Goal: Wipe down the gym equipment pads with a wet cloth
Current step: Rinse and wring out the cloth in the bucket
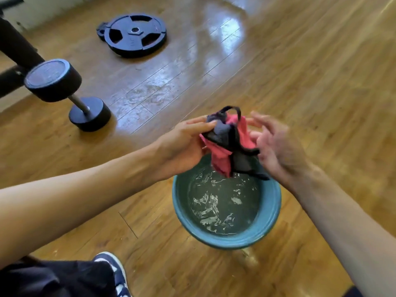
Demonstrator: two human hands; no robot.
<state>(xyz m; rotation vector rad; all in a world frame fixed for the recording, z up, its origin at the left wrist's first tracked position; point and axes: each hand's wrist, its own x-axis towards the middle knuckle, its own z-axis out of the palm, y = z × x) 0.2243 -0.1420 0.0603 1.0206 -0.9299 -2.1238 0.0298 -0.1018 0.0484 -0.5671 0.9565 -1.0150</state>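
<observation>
**Wet cloth held over the basin**

Far to the upper left of the basin (177, 202), a black equipment frame (15, 46) enters from the picture's edge. A black dumbbell (68, 93) lies on the wooden floor (321, 71) just beside the frame, well apart from the basin. Further back, up and left of the basin, a black weight plate (135, 34) lies flat. Below and left of the basin, the toe of a blue and white shoe (117, 273) shows.

The left hand (184, 144) reaches in above the basin's far left rim and grips the red and black cloth (227, 144), thumb on top and fingers beneath. The cloth is bunched and hangs in the air directly over the far side of the basin, its lower end near the rippled water. The right hand (276, 144) is at the cloth's right edge, above the basin's far right rim. It is blurred, with fingers spread, so I cannot tell whether it grasps the cloth or only touches it.
</observation>
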